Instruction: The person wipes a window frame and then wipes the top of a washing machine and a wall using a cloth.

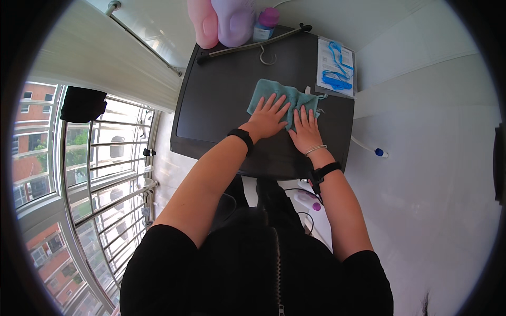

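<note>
A folded teal cloth (272, 89) lies on a dark grey appliance lid or tabletop (221, 98). A loop and loose threads or cord show at its right end. My left hand (269, 116) rests palm down on the cloth's middle, fingers spread. Close beside it, my right hand (307, 128) presses flat on the right part, its fingers slightly apart. Neither hand grips the fabric. Creases run between the two hands. Just behind the cloth's right end, a small white piece (307, 90) sticks up, too small to identify.
A clothes hanger (253, 46) lies across the back, before a pink bottle (203, 23), a purple bottle (235, 23) and a smaller purple-capped bottle (265, 27). At the back right, a blue lanyard (338, 75) lies on a paper sheet (324, 59). A barred window (106, 158) is on the left.
</note>
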Tool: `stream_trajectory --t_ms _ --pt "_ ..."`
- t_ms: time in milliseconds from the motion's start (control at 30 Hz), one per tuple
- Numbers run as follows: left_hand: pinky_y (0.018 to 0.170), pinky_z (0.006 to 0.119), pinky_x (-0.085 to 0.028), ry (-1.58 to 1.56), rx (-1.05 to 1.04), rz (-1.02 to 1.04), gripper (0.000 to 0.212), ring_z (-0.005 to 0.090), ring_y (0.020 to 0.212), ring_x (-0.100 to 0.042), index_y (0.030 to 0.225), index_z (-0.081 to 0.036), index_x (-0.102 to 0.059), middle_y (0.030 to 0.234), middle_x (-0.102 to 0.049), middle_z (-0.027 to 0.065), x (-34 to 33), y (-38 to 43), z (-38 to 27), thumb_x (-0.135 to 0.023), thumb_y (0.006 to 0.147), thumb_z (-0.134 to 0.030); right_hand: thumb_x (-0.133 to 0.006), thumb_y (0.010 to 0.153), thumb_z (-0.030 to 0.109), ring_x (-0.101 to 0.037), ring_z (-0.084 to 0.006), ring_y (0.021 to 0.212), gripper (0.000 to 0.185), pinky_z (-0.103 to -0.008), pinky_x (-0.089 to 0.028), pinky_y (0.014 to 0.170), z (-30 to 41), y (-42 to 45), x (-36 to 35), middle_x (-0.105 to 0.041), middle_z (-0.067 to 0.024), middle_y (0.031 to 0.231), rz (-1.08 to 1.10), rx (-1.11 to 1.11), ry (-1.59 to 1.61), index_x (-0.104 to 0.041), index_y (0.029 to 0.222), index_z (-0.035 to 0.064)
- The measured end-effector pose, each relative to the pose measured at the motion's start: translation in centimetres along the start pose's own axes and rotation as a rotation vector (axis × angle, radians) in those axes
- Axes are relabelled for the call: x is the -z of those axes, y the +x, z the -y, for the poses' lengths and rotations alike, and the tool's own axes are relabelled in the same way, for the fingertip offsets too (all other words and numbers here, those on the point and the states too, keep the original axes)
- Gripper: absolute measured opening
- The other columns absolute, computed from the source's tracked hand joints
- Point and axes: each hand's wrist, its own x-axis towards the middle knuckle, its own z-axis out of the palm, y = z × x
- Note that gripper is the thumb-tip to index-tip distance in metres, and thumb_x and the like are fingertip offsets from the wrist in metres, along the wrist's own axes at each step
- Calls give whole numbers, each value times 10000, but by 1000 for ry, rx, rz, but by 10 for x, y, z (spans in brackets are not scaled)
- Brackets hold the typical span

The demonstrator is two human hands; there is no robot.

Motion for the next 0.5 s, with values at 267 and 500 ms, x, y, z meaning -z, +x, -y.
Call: stream_trajectory --t_ms 267,500 --pt "1138 506 -158 -66 -197 -3 672 315 1420 -185 1469 -141 -290 1539 -228 92 4 -75 25 -516 909 -435 -566 869 473 -65 -482 1398 840 -557 -148 1119 77 -46 -26 -99 -279 1517 9 28 24 -229 1439 -44" --pt "1111 488 -232 -173 -126 -132 658 310 1387 -270 1425 -99 -366 1498 -313 94 29 -196 77 -594 865 -360 -624 812 510 -53 -467 1408 924 -549 -111 1132 185 -53 -26 -101 -277 1518 99 163 41 -239 1430 -58"
